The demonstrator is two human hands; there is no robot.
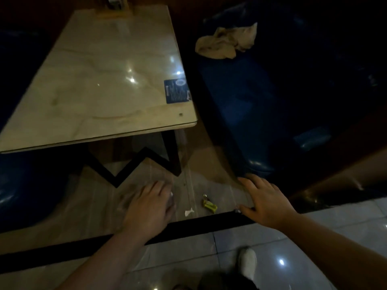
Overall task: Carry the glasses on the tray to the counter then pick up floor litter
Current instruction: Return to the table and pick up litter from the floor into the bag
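A foot in a white sock [248, 262] stands on the pale glossy floor tiles [188, 254] at the bottom of the view, nearest the camera, just short of a dark strip [209, 223] that crosses the floor.

Beyond the strip, on duller flooring, lies the litter. A crumpled yellow wrapper [209, 204] with a darker twisted end sits between the two hands, and a small torn scrap of white paper [189, 212] lies just beside it, closer to the strip. Both are small and creased.

The left hand [149, 208] reaches forward palm down, fingers loosely curled. A small pale, shiny bit shows at its fingertips, but I cannot tell whether the hand grips it or only touches it. The right hand [263, 203] is spread wide, palm down, fingers fanned apart and holding nothing; its thumb points toward the wrapper, with a tiny shiny speck at its tip. Both forearms stretch out bare from the lower edge of the view.

Above, a pale marble-patterned table [100, 84] carries a blue sticker [177, 91] near its corner. A blue padded seat [247, 114] on the right holds a crumpled beige cloth [226, 41].
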